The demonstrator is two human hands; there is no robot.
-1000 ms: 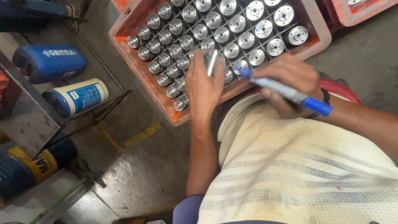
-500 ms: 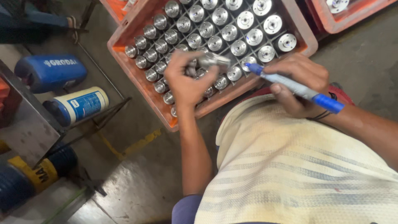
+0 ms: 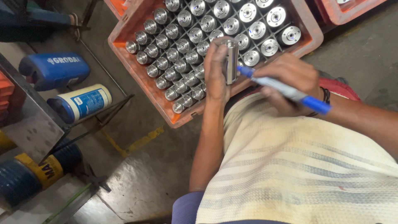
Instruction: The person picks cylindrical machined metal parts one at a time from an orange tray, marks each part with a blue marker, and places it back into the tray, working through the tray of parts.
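My left hand (image 3: 215, 70) grips a shiny metal cylinder (image 3: 230, 61) and holds it upright above the near edge of an orange crate (image 3: 309, 35). My right hand (image 3: 288, 81) holds a blue marker pen (image 3: 286, 89), whose tip touches the side of the cylinder. The crate is divided into cells, and several similar metal cylinders (image 3: 182, 41) stand on end in them.
A blue canister (image 3: 54, 68) and a blue-and-white can (image 3: 81, 103) lie on a metal rack at the left. A blue drum with a yellow band (image 3: 37, 172) lies lower left. More orange crates (image 3: 344, 12) sit at the top. Concrete floor with a yellow line (image 3: 137, 141) is below.
My left hand has lifted the cylinder out of the crate and turned it upright. My right hand has brought the marker tip against its side.
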